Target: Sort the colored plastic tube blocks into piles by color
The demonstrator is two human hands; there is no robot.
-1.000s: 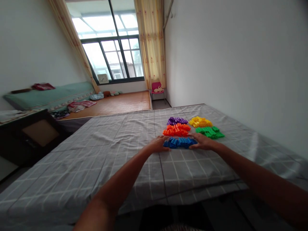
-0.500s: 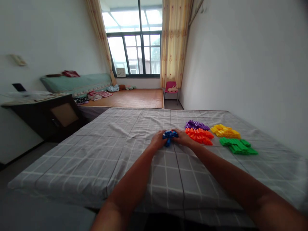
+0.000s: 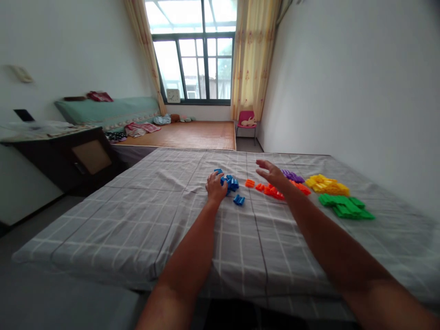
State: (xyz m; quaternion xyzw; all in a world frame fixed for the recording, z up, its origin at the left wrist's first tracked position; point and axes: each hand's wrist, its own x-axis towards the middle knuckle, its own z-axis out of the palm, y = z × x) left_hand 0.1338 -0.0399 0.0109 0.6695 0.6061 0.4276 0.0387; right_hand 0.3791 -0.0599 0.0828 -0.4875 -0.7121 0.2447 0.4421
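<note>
Beneath both our hands spreads the grey checked cloth point(image 3: 137, 215), and well beyond them we see the brown mat point(image 3: 202, 133), with the window point(image 3: 192, 68) farther off. Our right hand point(image 3: 270, 172) is loose, its fingers parted and holding nothing we can see; our left hand point(image 3: 216, 187) curls over the blue pieces point(image 3: 232, 183), touching them, though we cannot tell whether it grips any. To the right of our right hand we have the green pile point(image 3: 347, 206) and, just behind that, the yellow pile point(image 3: 326, 185). The orange pile point(image 3: 273, 191) sits by our right wrist, which partly hides it, with the purple pile point(image 3: 293, 176) just past the wrist. Between our hands lies a small orange cluster point(image 3: 250, 183); a small blue cluster point(image 3: 239, 200) rests nearer us, right of our left hand.
</note>
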